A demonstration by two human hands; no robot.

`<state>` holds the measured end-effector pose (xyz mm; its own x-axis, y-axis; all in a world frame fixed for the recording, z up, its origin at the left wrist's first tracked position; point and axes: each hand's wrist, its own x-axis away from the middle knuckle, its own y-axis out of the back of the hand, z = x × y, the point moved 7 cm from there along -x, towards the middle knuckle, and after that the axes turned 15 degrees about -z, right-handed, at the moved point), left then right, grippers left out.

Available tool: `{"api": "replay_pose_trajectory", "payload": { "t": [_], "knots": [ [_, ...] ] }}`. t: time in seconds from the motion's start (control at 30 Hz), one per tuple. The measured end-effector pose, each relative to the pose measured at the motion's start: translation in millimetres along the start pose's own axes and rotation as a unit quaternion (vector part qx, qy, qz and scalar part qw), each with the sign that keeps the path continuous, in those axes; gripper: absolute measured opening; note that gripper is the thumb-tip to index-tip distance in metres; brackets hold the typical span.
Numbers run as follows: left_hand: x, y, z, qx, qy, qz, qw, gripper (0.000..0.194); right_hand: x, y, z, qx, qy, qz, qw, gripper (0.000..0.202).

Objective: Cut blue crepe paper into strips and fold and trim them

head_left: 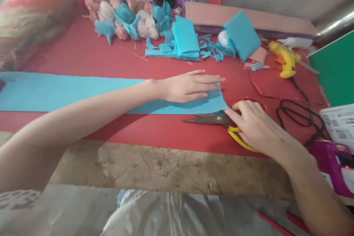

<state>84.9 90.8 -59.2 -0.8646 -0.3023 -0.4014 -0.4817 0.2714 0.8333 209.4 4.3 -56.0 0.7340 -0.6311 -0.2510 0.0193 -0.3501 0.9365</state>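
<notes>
Across the counter (pixel 155 129) lies the blue strip (pixel 83 90), my left grip (pixel 186 87) spread flat near its right end, my right grip (pixel 253 125) pinching its near-right corner, the scissors (pixel 212 119) just beside its near edge.

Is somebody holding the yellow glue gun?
No, the yellow glue gun lies on the red surface, while the left hand rests on the blue strip and the right hand is at the scissors.
</notes>
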Motion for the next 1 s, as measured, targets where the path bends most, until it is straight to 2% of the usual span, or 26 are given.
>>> {"api": "replay_pose_trajectory", "payload": {
  "t": [0.2, 0.33, 0.47, 0.7, 0.9, 1.0],
  "knots": [
    [30.1, 17.6, -3.3, -0.015, -0.003, 0.033, 0.999, 0.044, 8.9, 3.2, -13.9, -0.024, -0.024, -0.003, 0.999, 0.038],
    [43.1, 11.5, 1.2, -0.021, 0.029, 0.062, 0.997, 0.046, 22.6, 1.9, -25.6, -0.020, -0.025, 0.013, 0.999, 0.039],
    [42.4, 5.2, 6.1, -0.020, 0.041, 0.063, 0.997, 0.046, 27.8, -1.1, -30.1, 0.023, -0.040, 0.020, 0.999, 0.039],
    [41.4, 6.6, 5.9, -0.007, 0.031, 0.048, 0.998, 0.046, 19.6, -2.9, -30.6, 0.022, -0.044, 0.022, 0.999, 0.023],
    [41.9, 5.2, 6.6, -0.017, 0.030, 0.057, 0.998, 0.046, 24.0, 6.0, -37.3, -0.006, -0.047, 0.008, 0.999, 0.040],
    [41.9, 3.7, 6.9, -0.033, 0.026, 0.067, 0.997, 0.046, 25.0, 7.3, -38.8, 0.003, -0.055, 0.007, 0.998, 0.042]
  ]
}}
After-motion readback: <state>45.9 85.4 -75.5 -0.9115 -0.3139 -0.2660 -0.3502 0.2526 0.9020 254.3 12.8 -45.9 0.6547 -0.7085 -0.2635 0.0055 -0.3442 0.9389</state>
